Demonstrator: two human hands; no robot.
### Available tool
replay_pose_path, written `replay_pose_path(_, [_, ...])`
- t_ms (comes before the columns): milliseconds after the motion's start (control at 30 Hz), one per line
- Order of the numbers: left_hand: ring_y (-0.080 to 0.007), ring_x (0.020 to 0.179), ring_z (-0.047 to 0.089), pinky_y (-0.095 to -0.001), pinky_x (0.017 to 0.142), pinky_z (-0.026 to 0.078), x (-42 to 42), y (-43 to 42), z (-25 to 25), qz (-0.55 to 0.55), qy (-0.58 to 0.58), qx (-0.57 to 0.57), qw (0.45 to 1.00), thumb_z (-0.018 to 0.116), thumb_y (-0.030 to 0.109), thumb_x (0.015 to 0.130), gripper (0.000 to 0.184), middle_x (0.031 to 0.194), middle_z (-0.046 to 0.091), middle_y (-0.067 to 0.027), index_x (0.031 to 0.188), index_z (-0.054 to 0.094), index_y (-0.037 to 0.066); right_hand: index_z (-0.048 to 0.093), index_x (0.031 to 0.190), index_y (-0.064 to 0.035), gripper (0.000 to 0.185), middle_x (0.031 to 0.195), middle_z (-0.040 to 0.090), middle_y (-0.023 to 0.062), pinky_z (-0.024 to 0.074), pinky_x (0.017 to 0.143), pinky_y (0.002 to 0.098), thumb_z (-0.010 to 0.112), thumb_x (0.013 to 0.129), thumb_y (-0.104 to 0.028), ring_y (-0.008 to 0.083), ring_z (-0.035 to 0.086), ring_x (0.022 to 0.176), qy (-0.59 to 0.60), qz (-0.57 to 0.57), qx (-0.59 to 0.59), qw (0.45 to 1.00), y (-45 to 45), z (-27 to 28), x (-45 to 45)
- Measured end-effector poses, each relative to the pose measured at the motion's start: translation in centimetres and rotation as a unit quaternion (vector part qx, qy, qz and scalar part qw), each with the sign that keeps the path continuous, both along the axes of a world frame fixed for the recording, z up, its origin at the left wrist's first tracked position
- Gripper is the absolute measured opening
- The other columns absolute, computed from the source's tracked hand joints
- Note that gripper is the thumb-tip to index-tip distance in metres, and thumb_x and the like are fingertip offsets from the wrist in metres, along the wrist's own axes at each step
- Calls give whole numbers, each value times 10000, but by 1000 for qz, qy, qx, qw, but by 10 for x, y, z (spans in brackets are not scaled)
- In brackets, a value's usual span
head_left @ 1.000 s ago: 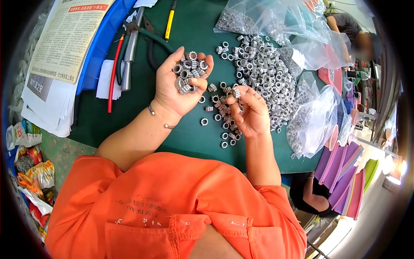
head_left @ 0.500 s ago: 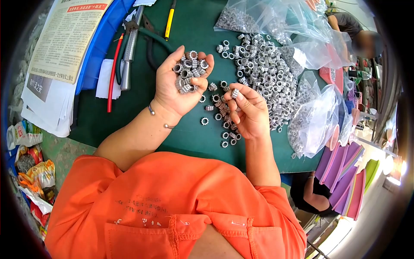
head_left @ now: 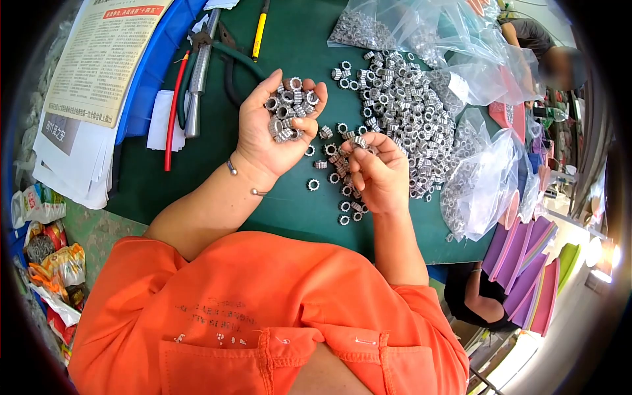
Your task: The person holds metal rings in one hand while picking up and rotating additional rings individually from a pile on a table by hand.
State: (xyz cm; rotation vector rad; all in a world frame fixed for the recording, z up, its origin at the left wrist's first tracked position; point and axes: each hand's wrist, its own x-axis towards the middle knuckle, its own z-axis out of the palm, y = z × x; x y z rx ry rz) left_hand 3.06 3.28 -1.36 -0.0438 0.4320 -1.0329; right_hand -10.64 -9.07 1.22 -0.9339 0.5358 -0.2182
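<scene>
Several sheets of paper (head_left: 79,155), a newspaper page (head_left: 99,59) on top, lie at the far left beside a blue tray (head_left: 150,62). Next come a red pencil (head_left: 176,115), a metal rod (head_left: 197,92), pliers (head_left: 227,51) and a yellow pen (head_left: 261,33). The left hand (head_left: 270,128), palm up, cups a cluster of small metal rings (head_left: 287,108) with its fingers curled around them. The right hand (head_left: 382,172) pinches one ring (head_left: 358,142) between thumb and fingers (its exact hold is partly hidden), above loose rings on the green table (head_left: 276,210). Then a big ring pile (head_left: 411,125) spreads near clear plastic bags (head_left: 484,191).
</scene>
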Motion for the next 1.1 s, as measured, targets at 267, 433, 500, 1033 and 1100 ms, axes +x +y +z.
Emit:
replay_pose_path(267, [-227,978,538,-218,440,400,-1,-1,-1,-6,4,2,1000,527,262,869,223,862,585,-71,817,555,47,546,904,37,113,810,628,129,366,398,159,570,794,52,60,494,499,37,-12,-204,978,7,-1,-2])
replay_pose_path(433, [-228,975,540,-215,441,399,-1,-1,-1,-10,5,9,1000,528,264,869,226,861,583,-73,817,552,44,550,905,38,95,823,626,146,356,384,165,541,810,43,65,466,488,5,-22,-67,997,5,0,0])
replay_pose_path(500, [-228,975,541,-215,441,400,-1,-1,-1,-9,6,9,1000,529,264,868,226,862,583,-74,816,551,45,549,908,37,94,828,626,153,352,379,167,533,815,39,67,458,485,0,-17,-47,999,2,1,0])
replay_pose_path(1033, [-198,988,525,-232,443,430,5,2,0,16,-15,-22,1000,506,278,880,253,927,556,-74,874,540,27,639,806,-24,146,686,576,113,464,564,342,677,729,-142,258,585,614,104,149,-670,720,-2,8,34])
replay_pose_path(1100, [-197,988,525,-231,443,430,3,2,0,12,-12,-19,1000,506,278,880,254,926,557,-74,875,540,26,640,807,-33,155,698,568,107,464,568,335,693,705,-135,290,580,648,120,145,-711,678,4,7,35])
